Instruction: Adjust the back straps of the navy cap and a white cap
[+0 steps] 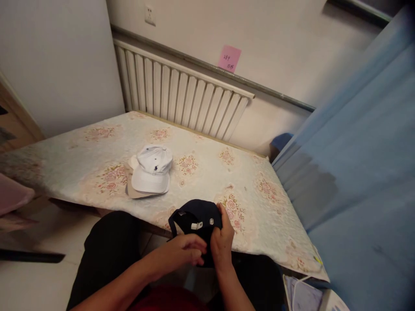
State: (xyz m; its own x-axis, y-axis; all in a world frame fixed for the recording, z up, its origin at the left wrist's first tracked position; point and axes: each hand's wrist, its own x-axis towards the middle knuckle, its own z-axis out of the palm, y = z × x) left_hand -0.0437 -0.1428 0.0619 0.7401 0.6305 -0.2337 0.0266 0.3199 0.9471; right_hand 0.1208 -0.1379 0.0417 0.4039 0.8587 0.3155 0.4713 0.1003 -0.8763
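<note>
A dark navy baseball cap (197, 209) is held over the near edge of the table, its back strap opening and a small metal buckle showing. My right hand (223, 237) grips the cap's right side, thumb in front. My left hand (186, 251) is just below the strap opening, fingers loosely bent and apart from the thumb, with nothing visible in them. Part of the cap's lower side is hidden behind my hands. To the left on the table, a white cap (154, 166) with a small dark logo lies stacked on a beige cap (129, 190).
A floral cloth covers the table (207, 172). Behind it stand a white radiator (181, 95) and a wall with a pink note (229, 58). A blue curtain (353, 164) hangs at the right. A box with a white cord (306, 293) sits at the lower right.
</note>
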